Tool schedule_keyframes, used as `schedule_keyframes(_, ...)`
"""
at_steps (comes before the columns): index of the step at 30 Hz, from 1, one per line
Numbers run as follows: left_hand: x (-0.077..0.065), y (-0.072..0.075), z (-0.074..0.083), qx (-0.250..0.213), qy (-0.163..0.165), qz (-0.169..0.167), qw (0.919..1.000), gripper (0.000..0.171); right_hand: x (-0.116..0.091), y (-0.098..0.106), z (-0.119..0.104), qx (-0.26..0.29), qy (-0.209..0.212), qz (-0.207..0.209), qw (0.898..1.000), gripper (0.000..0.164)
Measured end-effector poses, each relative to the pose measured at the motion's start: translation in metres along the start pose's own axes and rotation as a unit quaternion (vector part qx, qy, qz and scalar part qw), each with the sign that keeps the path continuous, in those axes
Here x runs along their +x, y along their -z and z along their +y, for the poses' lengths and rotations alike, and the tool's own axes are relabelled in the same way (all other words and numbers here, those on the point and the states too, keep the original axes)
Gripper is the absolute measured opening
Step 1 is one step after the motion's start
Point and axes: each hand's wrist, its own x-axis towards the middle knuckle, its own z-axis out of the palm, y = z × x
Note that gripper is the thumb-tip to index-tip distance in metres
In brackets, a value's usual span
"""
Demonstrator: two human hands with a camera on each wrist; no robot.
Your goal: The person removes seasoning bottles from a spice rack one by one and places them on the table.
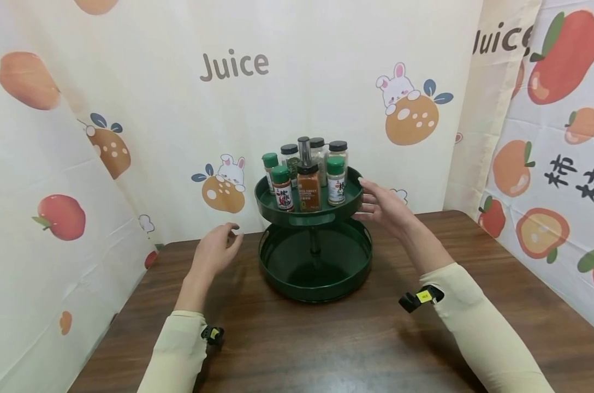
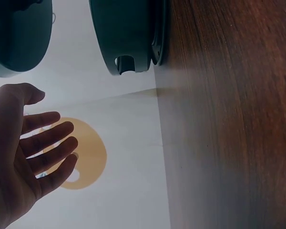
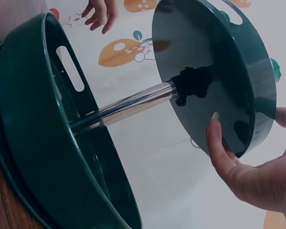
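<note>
A dark green two-tier turntable rack stands on the table, its lower tray (image 1: 316, 293) holding nothing. Spice bottles crowd the upper tray (image 1: 267, 209): green-capped shakers (image 1: 336, 188), a brown-orange pepper jar (image 1: 309, 191) and several black-lidded jars (image 1: 338, 154) behind. My right hand (image 1: 382, 204) grips the upper tray's right edge, thumb near the rim and fingers along the side. From the right wrist view, a finger overlaps the tray's underside (image 3: 200, 119). My left hand (image 1: 215, 248) hovers left of the rack, fingers relaxed and touching nothing.
A brown wooden table (image 1: 326, 344) carries the rack near its back edge. Fruit-printed curtains (image 1: 154, 109) hang behind and on both sides. Between the tiers runs a shiny metal post (image 3: 138, 101). Black straps (image 1: 417, 299) sit at both sleeves.
</note>
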Motion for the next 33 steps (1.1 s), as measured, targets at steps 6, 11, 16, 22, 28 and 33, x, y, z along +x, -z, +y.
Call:
schedule_keyframes(6,0.0004,-0.0018,-0.0002,0.000,-0.002,0.004,1.0000,0.034,0.0021,-0.0030,0.0021,0.066,0.004,-0.018,0.998,0.070)
schedule_keyframes(11,0.0013,-0.0051,-0.0002,0.000,-0.011,-0.002,0.9999,0.034,0.0012,-0.0044,0.0023,0.120,0.007,-0.028,0.992,0.067)
schedule_keyframes(16,0.0007,-0.0043,0.0011,-0.003,-0.006,-0.007,0.9999,0.034,0.0003,-0.0049,0.0015,0.138,0.007,-0.025,0.990,0.066)
schedule_keyframes(22,0.0010,-0.0016,0.0038,-0.003,-0.006,-0.009,0.9999,0.034,-0.0006,-0.0059,-0.0025,0.147,-0.004,-0.026,0.989,0.065)
schedule_keyframes(28,0.0017,-0.0008,0.0047,-0.001,-0.002,-0.003,1.0000,0.034,-0.0013,-0.0050,-0.0053,0.162,-0.014,-0.029,0.986,0.067)
schedule_keyframes(33,0.0020,0.0015,0.0038,-0.001,0.000,-0.005,1.0000,0.035,-0.0012,-0.0046,-0.0058,0.163,-0.021,-0.029,0.986,0.066)
